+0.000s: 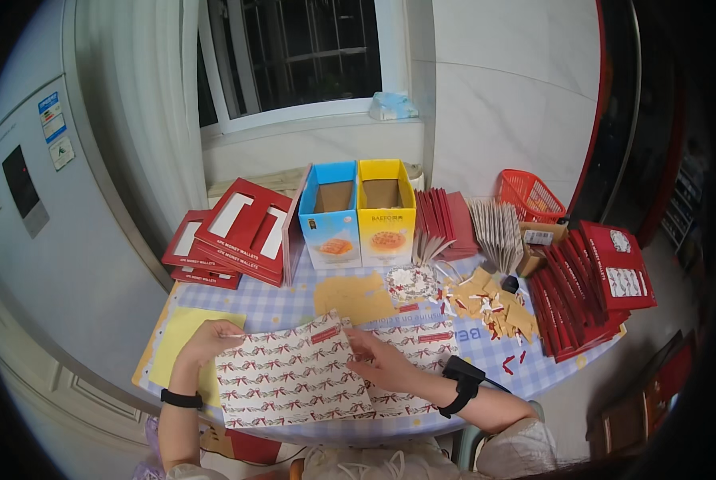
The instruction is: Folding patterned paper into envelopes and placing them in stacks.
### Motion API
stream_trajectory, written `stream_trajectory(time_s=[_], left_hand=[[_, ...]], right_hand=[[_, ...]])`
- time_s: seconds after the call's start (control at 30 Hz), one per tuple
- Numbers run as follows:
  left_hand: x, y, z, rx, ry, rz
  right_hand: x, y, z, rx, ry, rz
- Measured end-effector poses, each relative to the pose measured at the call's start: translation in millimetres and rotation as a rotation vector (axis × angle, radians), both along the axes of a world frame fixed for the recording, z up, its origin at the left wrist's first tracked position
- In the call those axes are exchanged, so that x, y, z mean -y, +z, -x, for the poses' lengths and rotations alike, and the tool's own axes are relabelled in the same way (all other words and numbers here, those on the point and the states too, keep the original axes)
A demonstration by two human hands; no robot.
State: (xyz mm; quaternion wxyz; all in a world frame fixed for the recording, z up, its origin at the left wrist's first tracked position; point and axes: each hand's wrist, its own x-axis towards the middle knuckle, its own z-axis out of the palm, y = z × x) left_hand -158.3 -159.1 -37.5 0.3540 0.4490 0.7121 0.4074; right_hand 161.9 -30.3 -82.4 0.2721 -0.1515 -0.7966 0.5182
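Note:
A patterned paper sheet (292, 384) with rows of red bows is held up between my two hands. My left hand (211, 342) pinches its upper left corner. At its upper right edge, my right hand (385, 360) holds it with bent fingers, partly hidden behind the edge. Under and to the right lies another sheet of the same pattern (442, 348), with a small red label. Yellow paper (175, 342) lies flat beneath my left hand. Beyond the sheets are a tan paper piece (352, 297) and a white oval patterned cutout pile (412, 282).
Red printed folders (244, 231) are stacked at the back left, beside a blue box (334, 240) and a yellow box (388, 237). Folded cards (496, 234), a red basket (529, 195) and more red folders (573, 288) stand right. Paper scraps (496, 306) litter the checkered tablecloth (274, 300).

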Motion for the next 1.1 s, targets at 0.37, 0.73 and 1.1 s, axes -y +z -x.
stream_trajectory(time_s=[0.37,0.73,1.1], left_hand=[[-2.4,28.6,-6.5,0.083,0.037,-0.103],[-9.5,23.8,-42.5,0.230,-0.125,-0.268],[-64.4,48.1,-120.3,0.110,-0.304,-0.532]], right_hand=[[-7.2,29.2,-7.1,-0.168,-0.091,0.326],[-57.5,20.0,-23.8,-0.488,-0.306,0.270],[-25.1,64.8,-10.0,-0.159,-0.628,-0.605]])
